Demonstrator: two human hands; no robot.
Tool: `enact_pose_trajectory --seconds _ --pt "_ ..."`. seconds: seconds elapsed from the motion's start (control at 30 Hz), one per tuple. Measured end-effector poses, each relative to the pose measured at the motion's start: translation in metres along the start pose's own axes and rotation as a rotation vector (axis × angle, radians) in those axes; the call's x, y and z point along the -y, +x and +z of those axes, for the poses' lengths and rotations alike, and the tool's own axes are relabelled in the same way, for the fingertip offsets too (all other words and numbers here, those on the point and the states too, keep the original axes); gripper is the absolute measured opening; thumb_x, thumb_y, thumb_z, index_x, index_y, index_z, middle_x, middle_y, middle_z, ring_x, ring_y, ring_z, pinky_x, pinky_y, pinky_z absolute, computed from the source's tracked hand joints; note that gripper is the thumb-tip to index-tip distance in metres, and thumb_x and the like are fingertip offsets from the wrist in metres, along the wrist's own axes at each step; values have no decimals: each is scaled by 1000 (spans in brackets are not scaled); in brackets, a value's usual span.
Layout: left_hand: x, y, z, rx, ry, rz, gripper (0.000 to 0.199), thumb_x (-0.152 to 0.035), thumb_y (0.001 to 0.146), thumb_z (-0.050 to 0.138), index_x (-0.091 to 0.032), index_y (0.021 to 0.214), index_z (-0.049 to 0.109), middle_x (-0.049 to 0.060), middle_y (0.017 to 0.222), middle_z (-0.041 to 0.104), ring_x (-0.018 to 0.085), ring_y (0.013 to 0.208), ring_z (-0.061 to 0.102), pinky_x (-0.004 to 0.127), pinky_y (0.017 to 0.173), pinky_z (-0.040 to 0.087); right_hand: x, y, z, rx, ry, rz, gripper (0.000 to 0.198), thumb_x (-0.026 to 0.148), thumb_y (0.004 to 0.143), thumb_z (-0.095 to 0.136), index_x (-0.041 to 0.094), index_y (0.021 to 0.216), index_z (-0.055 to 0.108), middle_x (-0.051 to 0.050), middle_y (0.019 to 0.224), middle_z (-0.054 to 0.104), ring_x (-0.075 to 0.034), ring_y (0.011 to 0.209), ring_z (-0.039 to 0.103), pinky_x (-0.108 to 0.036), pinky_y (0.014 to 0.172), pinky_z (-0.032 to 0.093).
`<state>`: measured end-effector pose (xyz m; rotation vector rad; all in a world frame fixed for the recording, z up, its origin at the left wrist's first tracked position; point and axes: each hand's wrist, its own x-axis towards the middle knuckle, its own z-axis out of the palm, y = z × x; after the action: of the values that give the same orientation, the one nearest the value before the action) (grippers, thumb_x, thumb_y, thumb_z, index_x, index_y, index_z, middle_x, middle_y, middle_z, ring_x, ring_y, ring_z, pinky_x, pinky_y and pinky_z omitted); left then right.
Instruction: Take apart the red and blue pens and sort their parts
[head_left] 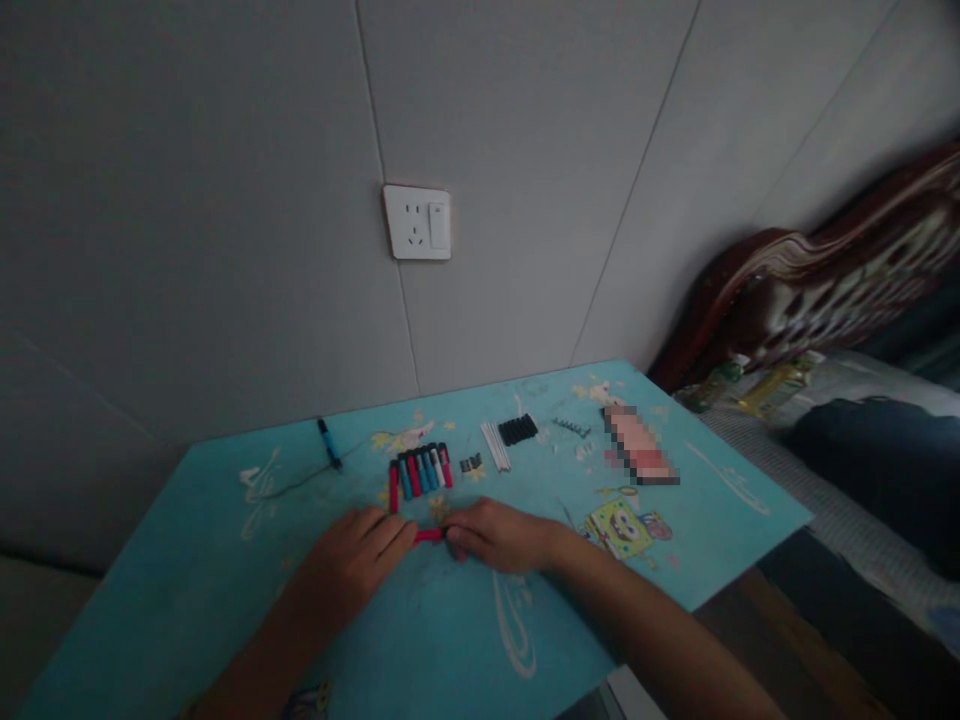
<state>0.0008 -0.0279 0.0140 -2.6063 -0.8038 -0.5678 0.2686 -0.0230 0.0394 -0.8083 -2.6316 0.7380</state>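
We pinch a red barrel (430, 536) between left hand (361, 550) and right hand (496, 532) — probably working its half-hidden end; the next move needs steady alignment.

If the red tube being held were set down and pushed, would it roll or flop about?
The red tube would probably roll sideways, since it looks slim and rounded. It is likely stiff rather than floppy, as its visible stretch runs straight. Being so slim, it may also be light.
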Motion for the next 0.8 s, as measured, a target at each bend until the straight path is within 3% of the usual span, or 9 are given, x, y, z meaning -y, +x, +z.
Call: enact_pose_trajectory --seconds 0.1,0.2,0.3,0.47,0.6,0.73,0.8 --pt "-5 -4 9 53 1 -20 17 -18 96 49 -21 97 66 2 76 63 18 73 58 31 70 48 -5 -1 3 -10 -144 45 26 30 103 39 18 97 61 -1 85 70 -13 74 63 -23 68 44" --pt "-7 -7 21 127 -19 -108 21 -20 97 46 -21 86 64 2 71 63 17 66 60 29 64 47 -10 6 12 -89 -361 100 27 34 101 43 16 92 61 -4 86 70 -16 76 64 -27 72 44" --pt "-9 -8 29 137 -87 -226 24 -29 98 44 -20 86 64 1 63 63 15 54 60 25 54 43 -14 12 15 -134 -493 70 26 34 101 45 15 90 60 -7 87 70 -18 80 64 -32 78 43" --pt "-17 -1 23 276 -443 -439 31 -35 100 39 -20 90 64 -2 59 64 15 50 61 23 49 42 -15 11 4 -160 -597 -31 25 31 103 41 16 91 58 -6 89 69 -19 84 61 -36 80 39" --pt "-23 4 11 282 -747 -605 34 -40 99 40 -21 86 64 -1 66 66 17 59 63 24 55 45 -7 7 -5 -189 -633 -110 27 32 103 39 17 91 57 -6 88 67 -20 83 58 -36 77 37" --pt "-26 -5 10 379 -1018 -868 43 -54 95 43 -19 73 58 -4 54 53 14 48 50 23 44 36 3 4 -10 -237 -660 -164 26 29 103 38 18 90 57 -5 86 65 -19 81 55 -36 75 35" --pt "-24 -11 13 451 -1112 -933 48 -58 95 39 -19 73 56 -5 50 46 12 42 42 22 40 30 8 3 -10 -248 -667 -177 26 26 103 36 18 89 57 -5 86 65 -19 80 54 -36 73 35"
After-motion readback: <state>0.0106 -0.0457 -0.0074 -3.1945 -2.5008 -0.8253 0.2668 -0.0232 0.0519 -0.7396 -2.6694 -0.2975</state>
